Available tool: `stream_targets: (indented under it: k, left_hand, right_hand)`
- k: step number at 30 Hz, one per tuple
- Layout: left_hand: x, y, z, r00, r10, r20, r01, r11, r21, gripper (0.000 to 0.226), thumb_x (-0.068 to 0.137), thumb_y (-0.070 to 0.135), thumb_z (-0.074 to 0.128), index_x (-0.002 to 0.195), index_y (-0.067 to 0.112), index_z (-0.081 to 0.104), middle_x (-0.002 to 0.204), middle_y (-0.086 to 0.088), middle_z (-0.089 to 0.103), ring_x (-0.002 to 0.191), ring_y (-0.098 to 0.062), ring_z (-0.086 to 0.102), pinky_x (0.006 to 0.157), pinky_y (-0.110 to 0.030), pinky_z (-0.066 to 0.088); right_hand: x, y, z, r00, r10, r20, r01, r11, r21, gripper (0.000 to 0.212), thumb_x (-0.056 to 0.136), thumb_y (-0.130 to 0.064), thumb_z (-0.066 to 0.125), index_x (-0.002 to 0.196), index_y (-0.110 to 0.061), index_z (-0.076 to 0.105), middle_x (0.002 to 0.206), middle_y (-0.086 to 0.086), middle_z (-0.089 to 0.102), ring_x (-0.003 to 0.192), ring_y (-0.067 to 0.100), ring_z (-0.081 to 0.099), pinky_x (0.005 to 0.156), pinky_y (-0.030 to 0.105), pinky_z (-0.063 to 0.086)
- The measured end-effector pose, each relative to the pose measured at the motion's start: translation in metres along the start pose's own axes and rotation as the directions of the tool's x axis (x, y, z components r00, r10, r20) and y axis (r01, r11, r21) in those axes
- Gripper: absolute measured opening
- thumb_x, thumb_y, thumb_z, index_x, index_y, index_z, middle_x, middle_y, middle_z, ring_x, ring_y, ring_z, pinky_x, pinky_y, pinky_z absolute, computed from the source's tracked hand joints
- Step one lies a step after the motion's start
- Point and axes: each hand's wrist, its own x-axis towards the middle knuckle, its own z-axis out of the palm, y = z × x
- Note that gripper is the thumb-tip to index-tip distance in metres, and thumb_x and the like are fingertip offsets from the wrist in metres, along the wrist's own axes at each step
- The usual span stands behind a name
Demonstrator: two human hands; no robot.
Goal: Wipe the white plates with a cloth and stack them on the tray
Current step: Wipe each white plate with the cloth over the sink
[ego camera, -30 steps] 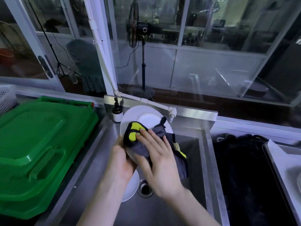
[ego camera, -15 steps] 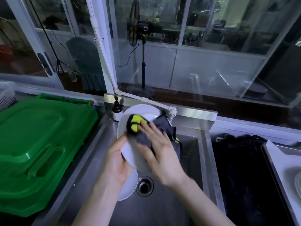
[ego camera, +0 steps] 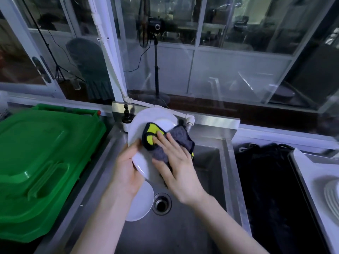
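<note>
A white plate (ego camera: 142, 123) is held tilted over the steel sink (ego camera: 222, 162). My left hand (ego camera: 127, 168) grips its lower left rim, thumb on the face. My right hand (ego camera: 176, 162) presses a grey and yellow cloth (ego camera: 180, 137) flat against the plate's face with straight fingers. A second white plate (ego camera: 142, 202) lies in the sink basin beneath my left wrist. At the far right edge, a stack of white plates (ego camera: 332, 194) rests on a white tray (ego camera: 311, 173).
A large green plastic crate lid (ego camera: 36, 158) fills the counter to the left. A soap dispenser bottle (ego camera: 126, 120) stands behind the plate by the white tap pipe (ego camera: 189, 120). The drain (ego camera: 161, 203) sits mid-basin. A dark mat (ego camera: 266, 189) lies right of the sink.
The plate has been lifted and tipped a little further up. My right hand and the cloth have slid up across its face; the cloth is bunched higher.
</note>
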Motion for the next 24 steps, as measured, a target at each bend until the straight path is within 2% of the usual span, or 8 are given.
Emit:
stream_targets:
  k: [4, 7, 9, 13, 16, 18, 20, 24]
  left_hand:
    - [-0.006, -0.003, 0.002, 0.999, -0.015, 0.038, 0.014, 1.000, 0.026, 0.052, 0.090, 0.030, 0.055, 0.137, 0.010, 0.061, 0.134, -0.014, 0.067, 0.126, -0.031, 0.063, 0.113, -0.052, 0.039]
    - [-0.007, 0.000, 0.001, 1.000, -0.001, 0.021, 0.001, 1.000, 0.022, 0.055, 0.087, 0.033, 0.059, 0.137, 0.011, 0.061, 0.134, -0.013, 0.067, 0.125, -0.031, 0.063, 0.115, -0.054, 0.037]
    - [-0.007, 0.001, 0.000, 1.000, 0.012, 0.012, -0.013, 1.000, 0.016, 0.058, 0.087, 0.034, 0.059, 0.140, 0.012, 0.058, 0.135, -0.014, 0.066, 0.127, -0.034, 0.061, 0.116, -0.056, 0.036]
    - [-0.005, -0.002, 0.001, 0.999, 0.019, -0.050, -0.018, 1.000, 0.018, 0.059, 0.083, 0.035, 0.062, 0.138, 0.014, 0.060, 0.131, -0.015, 0.068, 0.123, -0.037, 0.064, 0.110, -0.057, 0.042]
    - [-0.002, -0.006, 0.008, 0.998, 0.019, -0.055, -0.017, 0.999, 0.030, 0.042, 0.085, 0.031, 0.063, 0.124, 0.015, 0.069, 0.122, -0.017, 0.072, 0.111, -0.035, 0.070, 0.099, -0.051, 0.052]
    - [-0.001, -0.006, 0.011, 0.999, 0.010, -0.048, -0.010, 1.000, 0.015, 0.046, 0.084, 0.026, 0.063, 0.126, 0.008, 0.067, 0.123, -0.020, 0.071, 0.113, -0.035, 0.069, 0.098, -0.048, 0.054]
    - [-0.002, -0.008, 0.013, 1.000, -0.006, 0.010, 0.006, 1.000, 0.010, 0.057, 0.084, 0.024, 0.061, 0.136, 0.001, 0.059, 0.133, -0.022, 0.065, 0.124, -0.036, 0.062, 0.107, -0.048, 0.047]
    - [-0.008, -0.014, 0.017, 0.997, -0.040, 0.062, 0.036, 0.998, 0.053, 0.059, 0.085, 0.026, 0.059, 0.141, 0.008, 0.056, 0.135, -0.017, 0.065, 0.126, -0.034, 0.062, 0.109, -0.051, 0.044]
  right_hand:
    - [0.037, 0.009, -0.018, 0.989, 0.113, -0.091, -0.108, 0.992, 0.067, 0.051, 0.099, -0.029, 0.053, 0.148, -0.028, 0.039, 0.154, -0.018, 0.032, 0.148, 0.005, 0.019, 0.120, 0.046, 0.020]
    - [0.026, 0.022, -0.017, 0.983, 0.173, -0.067, -0.163, 0.978, 0.130, 0.053, 0.100, -0.028, 0.052, 0.150, -0.027, 0.034, 0.148, -0.034, 0.021, 0.147, -0.004, 0.011, 0.123, 0.035, 0.013]
    - [0.006, 0.031, -0.016, 0.974, 0.217, -0.068, -0.201, 0.963, 0.182, 0.054, 0.100, -0.028, 0.053, 0.150, -0.027, 0.033, 0.148, -0.034, 0.023, 0.146, -0.007, 0.009, 0.122, 0.027, 0.012]
    - [-0.042, 0.021, -0.001, 0.991, 0.128, -0.048, -0.112, 0.962, 0.248, 0.051, 0.097, -0.033, 0.052, 0.138, -0.057, 0.034, 0.150, -0.035, 0.030, 0.147, -0.004, 0.014, 0.119, 0.017, 0.013]
    - [-0.050, 0.001, 0.008, 0.996, 0.083, -0.021, -0.073, 0.953, 0.295, 0.053, 0.096, -0.040, 0.046, 0.133, -0.072, 0.026, 0.149, -0.038, 0.028, 0.147, -0.004, 0.013, 0.117, 0.016, 0.013]
    - [-0.039, -0.003, 0.005, 0.997, 0.058, -0.044, -0.044, 0.962, 0.269, 0.052, 0.098, -0.035, 0.048, 0.133, -0.067, 0.028, 0.151, -0.035, 0.029, 0.147, -0.003, 0.014, 0.120, 0.027, 0.015]
    - [-0.022, -0.004, -0.003, 0.996, 0.051, -0.073, -0.033, 0.973, 0.229, 0.051, 0.097, -0.029, 0.050, 0.133, -0.059, 0.028, 0.153, -0.027, 0.029, 0.147, -0.001, 0.017, 0.120, 0.037, 0.017]
    - [0.007, 0.014, -0.021, 0.975, 0.164, -0.154, -0.129, 0.968, 0.215, 0.047, 0.099, -0.022, 0.054, 0.142, -0.036, 0.041, 0.151, -0.013, 0.039, 0.146, 0.009, 0.027, 0.120, 0.034, 0.019]
